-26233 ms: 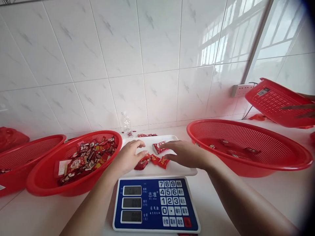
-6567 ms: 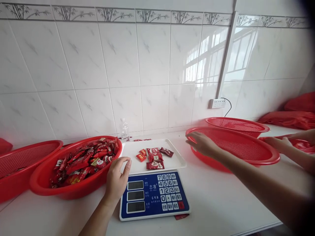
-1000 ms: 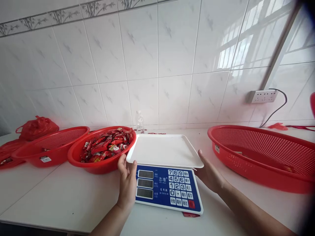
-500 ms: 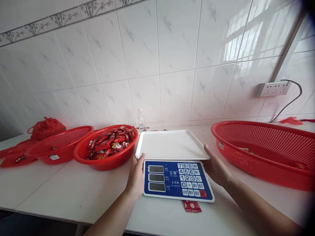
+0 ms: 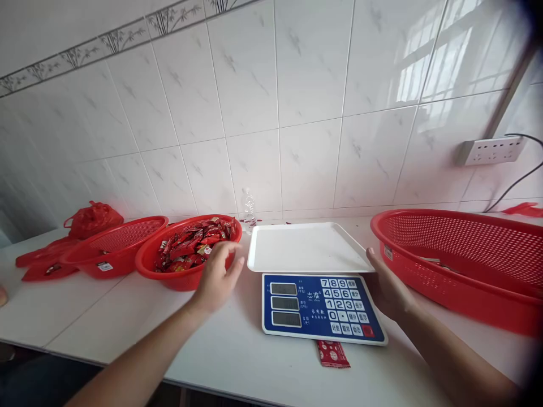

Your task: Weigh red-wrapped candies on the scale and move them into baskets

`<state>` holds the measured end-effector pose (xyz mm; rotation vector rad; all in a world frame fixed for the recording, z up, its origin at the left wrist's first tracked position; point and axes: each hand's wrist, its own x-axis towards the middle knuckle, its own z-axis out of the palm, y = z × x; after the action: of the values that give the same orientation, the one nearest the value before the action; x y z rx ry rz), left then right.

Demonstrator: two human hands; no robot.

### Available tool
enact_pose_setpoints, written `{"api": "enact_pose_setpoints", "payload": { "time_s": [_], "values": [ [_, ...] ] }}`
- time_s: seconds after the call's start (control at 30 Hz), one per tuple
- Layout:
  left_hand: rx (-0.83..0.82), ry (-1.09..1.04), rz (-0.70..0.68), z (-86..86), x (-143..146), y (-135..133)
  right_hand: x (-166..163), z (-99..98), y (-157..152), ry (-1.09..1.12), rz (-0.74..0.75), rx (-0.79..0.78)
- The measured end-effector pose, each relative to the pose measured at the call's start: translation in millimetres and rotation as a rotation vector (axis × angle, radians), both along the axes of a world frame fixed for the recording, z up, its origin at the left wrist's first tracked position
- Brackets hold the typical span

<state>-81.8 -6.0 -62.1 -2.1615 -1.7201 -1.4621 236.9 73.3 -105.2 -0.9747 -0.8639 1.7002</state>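
Note:
A blue electronic scale (image 5: 321, 308) with a bare white tray (image 5: 307, 247) stands on the white counter. My right hand (image 5: 387, 288) rests against the scale's right side under the tray's corner, fingers curved along it. My left hand (image 5: 216, 274) hovers open, fingers spread, just in front of the red basket of red wrapped candies (image 5: 190, 251), touching nothing. A single red candy packet (image 5: 333, 354) lies at the scale's front edge.
A large red mesh basket (image 5: 458, 263) sits right of the scale, with a few items inside. Another red basket (image 5: 114, 250) and red plastic bags (image 5: 91, 219) are at far left. A small clear bottle (image 5: 249, 208) stands by the tiled wall. A power strip (image 5: 492, 150) hangs at right.
My left hand has left the scale's left side and moved left toward the candy basket, opening. The right hand stays at the scale's right side. The view has shifted left.

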Motion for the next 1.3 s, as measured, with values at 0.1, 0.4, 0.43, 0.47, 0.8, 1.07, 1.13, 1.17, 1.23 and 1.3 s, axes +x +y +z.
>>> {"api": "enact_pose_setpoints", "payload": {
  "time_s": [0.1,0.4,0.43,0.47,0.8,1.07,1.13,1.17,1.23,1.3],
  "values": [
    [-0.222,0.292,0.153,30.3,-20.3,34.9,-0.6,0.4,-0.6,0.031,-0.008,-0.005],
    [-0.467,0.483,0.244,38.1,-37.3,103.4,3.3,-3.9,3.5,0.018,0.033,0.033],
    [-0.480,0.487,0.261,37.8,-36.9,104.7,3.9,-4.4,3.9,0.011,0.039,0.046],
    [-0.487,0.488,0.280,38.3,-36.8,105.1,4.4,-4.9,4.1,0.006,0.042,0.059],
    [-0.306,0.390,0.400,65.1,-31.7,88.9,6.7,-6.8,5.8,0.024,-0.023,0.076],
    [-0.208,0.270,0.051,41.9,30.8,82.7,7.0,-7.0,4.5,-0.028,-0.033,0.085],
    [-0.229,0.237,-0.068,31.1,46.8,82.4,6.7,-6.3,3.6,-0.030,-0.020,0.095],
    [-0.250,0.234,-0.130,26.0,53.6,81.7,6.7,-5.9,3.3,-0.033,-0.012,0.100],
    [-0.324,0.182,-0.264,18.3,64.5,79.0,6.7,-4.8,2.6,-0.035,0.002,0.102],
    [-0.436,0.024,-0.379,15.3,70.9,75.6,6.5,-3.4,1.9,-0.029,0.001,0.101]
  ]
}}
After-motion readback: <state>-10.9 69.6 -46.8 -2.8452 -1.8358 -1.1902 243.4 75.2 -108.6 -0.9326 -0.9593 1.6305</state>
